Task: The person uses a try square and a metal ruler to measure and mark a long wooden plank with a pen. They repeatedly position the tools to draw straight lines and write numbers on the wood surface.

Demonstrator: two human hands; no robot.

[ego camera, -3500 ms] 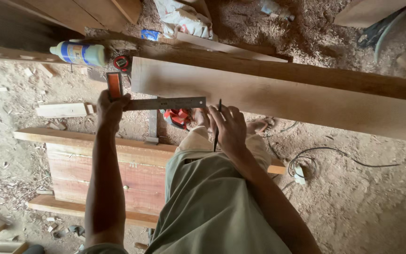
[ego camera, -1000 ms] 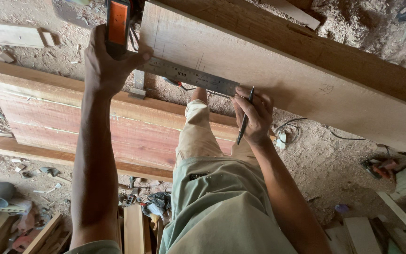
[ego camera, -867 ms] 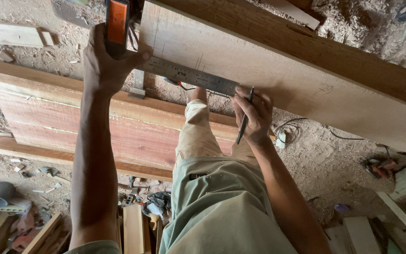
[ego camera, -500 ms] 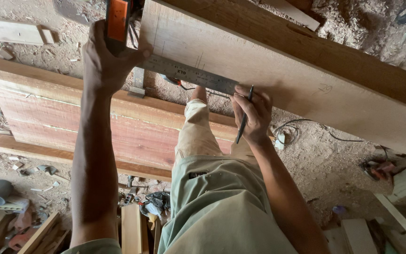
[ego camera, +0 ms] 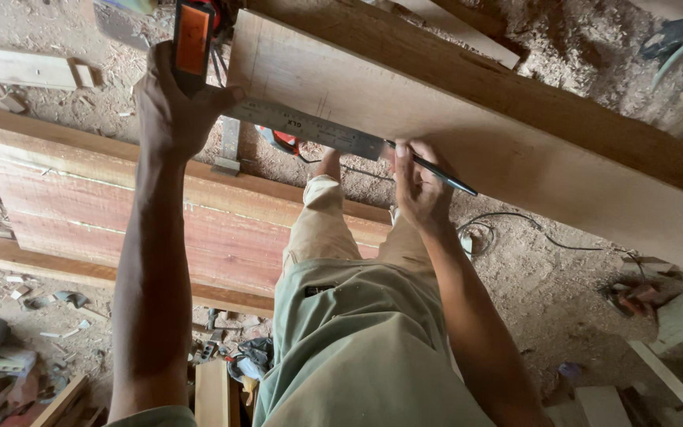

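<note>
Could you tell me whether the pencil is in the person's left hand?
No, the dark pencil is in the right hand at the plank, while the left hand grips the square's orange handle.

Both arms are bare from the wrist up, no watch, no glove on the left hand (ego camera: 174,111) or the right hand (ego camera: 419,186). A pale olive-green shirt (ego camera: 357,356) fills the lower middle, loose and creased, with a small dark mark on the cloth. Below it run light khaki trousers (ego camera: 322,225), one cuff rolled at the ankle.
</note>
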